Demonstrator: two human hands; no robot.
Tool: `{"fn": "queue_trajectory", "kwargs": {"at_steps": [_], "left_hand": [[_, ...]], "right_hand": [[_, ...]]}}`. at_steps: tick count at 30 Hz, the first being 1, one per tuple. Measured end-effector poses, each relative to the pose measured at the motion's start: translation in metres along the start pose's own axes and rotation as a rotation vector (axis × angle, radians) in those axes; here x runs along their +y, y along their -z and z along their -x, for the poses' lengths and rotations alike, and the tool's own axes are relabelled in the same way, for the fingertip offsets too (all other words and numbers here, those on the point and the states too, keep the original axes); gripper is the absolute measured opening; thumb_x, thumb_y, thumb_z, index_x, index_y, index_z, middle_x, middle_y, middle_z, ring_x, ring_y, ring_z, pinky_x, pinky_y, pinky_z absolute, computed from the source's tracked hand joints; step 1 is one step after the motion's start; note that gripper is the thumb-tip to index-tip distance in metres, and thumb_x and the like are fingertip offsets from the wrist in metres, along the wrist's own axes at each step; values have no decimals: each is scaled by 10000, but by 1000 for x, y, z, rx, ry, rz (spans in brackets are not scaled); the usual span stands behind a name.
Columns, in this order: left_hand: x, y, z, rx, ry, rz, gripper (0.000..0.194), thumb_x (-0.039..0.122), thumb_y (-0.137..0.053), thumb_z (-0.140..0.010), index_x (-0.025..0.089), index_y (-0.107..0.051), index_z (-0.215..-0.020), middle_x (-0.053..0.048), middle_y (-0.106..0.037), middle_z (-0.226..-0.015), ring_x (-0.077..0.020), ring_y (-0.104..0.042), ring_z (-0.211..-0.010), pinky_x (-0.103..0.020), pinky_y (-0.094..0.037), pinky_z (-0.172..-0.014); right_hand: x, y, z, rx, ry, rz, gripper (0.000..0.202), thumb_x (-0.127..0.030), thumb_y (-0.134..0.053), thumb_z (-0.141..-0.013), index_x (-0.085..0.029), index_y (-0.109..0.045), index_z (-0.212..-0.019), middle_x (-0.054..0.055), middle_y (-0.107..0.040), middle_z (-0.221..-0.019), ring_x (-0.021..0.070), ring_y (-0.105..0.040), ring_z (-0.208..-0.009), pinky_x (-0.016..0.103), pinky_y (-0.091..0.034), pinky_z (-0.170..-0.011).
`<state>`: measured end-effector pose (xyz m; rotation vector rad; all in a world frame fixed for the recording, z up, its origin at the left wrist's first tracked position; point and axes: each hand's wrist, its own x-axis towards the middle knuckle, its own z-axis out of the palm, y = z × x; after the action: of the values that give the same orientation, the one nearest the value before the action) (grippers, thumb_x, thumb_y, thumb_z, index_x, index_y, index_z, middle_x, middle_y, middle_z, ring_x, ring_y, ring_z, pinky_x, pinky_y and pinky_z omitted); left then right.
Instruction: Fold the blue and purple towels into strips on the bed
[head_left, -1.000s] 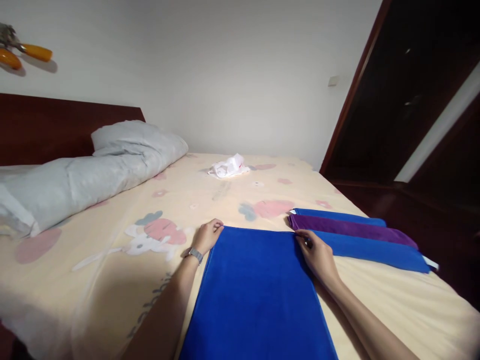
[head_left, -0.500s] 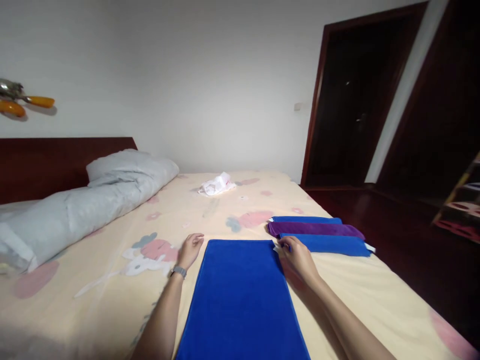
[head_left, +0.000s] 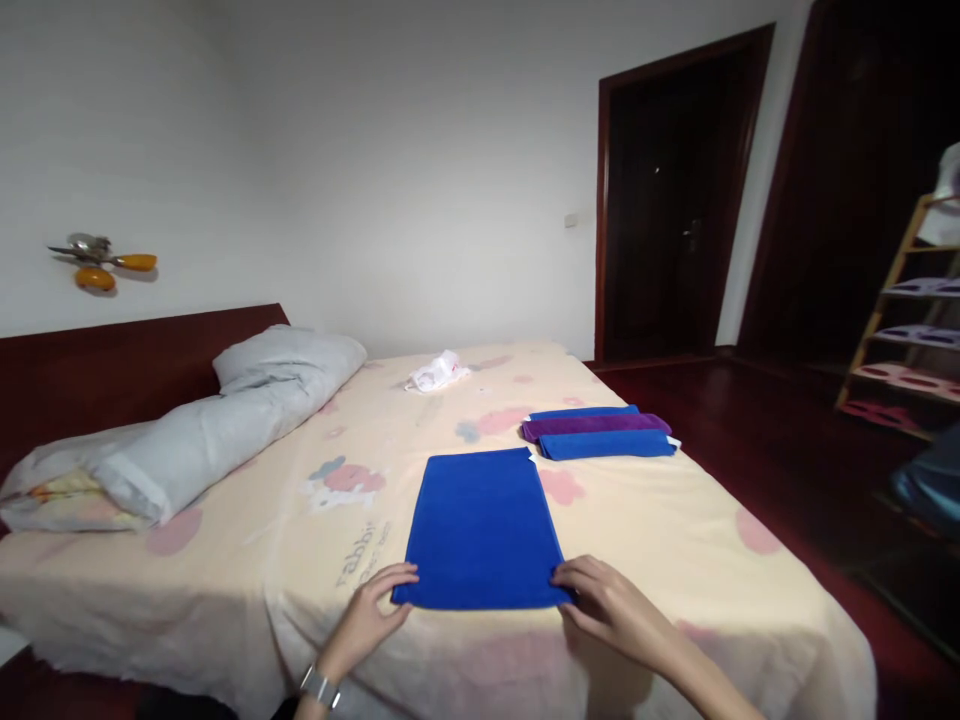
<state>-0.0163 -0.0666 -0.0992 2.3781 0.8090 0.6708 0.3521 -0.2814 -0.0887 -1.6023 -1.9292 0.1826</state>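
A blue cloth (head_left: pixel 481 520) lies flat on the bed, its near edge close to the bed's front edge. My left hand (head_left: pixel 376 606) pinches the near left corner, thumb below and fingers on top. At the near right corner, my right hand (head_left: pixel 598 600) grips the cloth in the same way. A small white tag shows at the cloth's far right corner. Beyond it, to the right, lie a blue rolled cloth (head_left: pixel 607 445), a purple one (head_left: pixel 592 427) and another blue one (head_left: pixel 581 412), side by side.
A crumpled white bag (head_left: pixel 438 372) rests toward the far side of the bed (head_left: pixel 697 550). A grey-white folded quilt (head_left: pixel 225 440) lies along the headboard (head_left: pixel 135 350). A rack (head_left: pixel 874 325) stands on the floor at the right.
Both hands have moved from the cloth's far end to its near corners and closed on them. The view has shifted, so the bed's front edge and more of the rack now show.
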Motion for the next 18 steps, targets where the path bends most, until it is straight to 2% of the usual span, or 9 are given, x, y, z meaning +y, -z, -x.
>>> {"fn": "queue_trajectory", "kwargs": {"at_steps": [4,8,12,15,18], "left_hand": [[-8,0,1,47,-21,39,383,177,-624,-788,263,-735,-1144,-58,-676,-1311,-243,-599,-1261,-435,-419,-1146],[-13,1,2,135,26,126,265,338,-616,-873,236,-758,-1072,-75,-730,-1209,-250,-654,-1175,-424,-468,-1095],[-14,-1,-3,188,97,182,343,488,-618,-885,210,-752,-1036,-89,-757,-1115,-253,-692,-1068,-383,-522,-994],[-10,-5,-13,222,149,158,413,546,-579,-887,188,-731,-1028,-88,-766,-1046,-244,-708,-1002,-343,-539,-918],[-5,-9,-24,250,187,108,452,577,-513,-909,186,-718,-1006,-76,-770,-974,-233,-717,-942,-315,-540,-851]], "right_hand": [[9,-14,2,104,37,48,297,-206,-468,-936,-217,-667,-1156,85,-701,-1141,231,-644,-1055,395,-511,-941],[9,-18,5,172,10,8,298,-216,-456,-936,-242,-663,-1150,64,-715,-1106,218,-649,-1043,372,-503,-929],[11,-14,-2,149,-112,-96,248,-334,-516,-916,-260,-707,-1056,53,-727,-1070,239,-643,-1046,376,-480,-933],[15,-10,-16,88,-256,-226,280,-413,-513,-897,-235,-721,-957,40,-742,-934,229,-669,-914,328,-493,-819],[18,-11,-31,78,-340,-258,334,-441,-454,-902,-211,-691,-858,32,-736,-828,207,-675,-785,289,-482,-713]]}}
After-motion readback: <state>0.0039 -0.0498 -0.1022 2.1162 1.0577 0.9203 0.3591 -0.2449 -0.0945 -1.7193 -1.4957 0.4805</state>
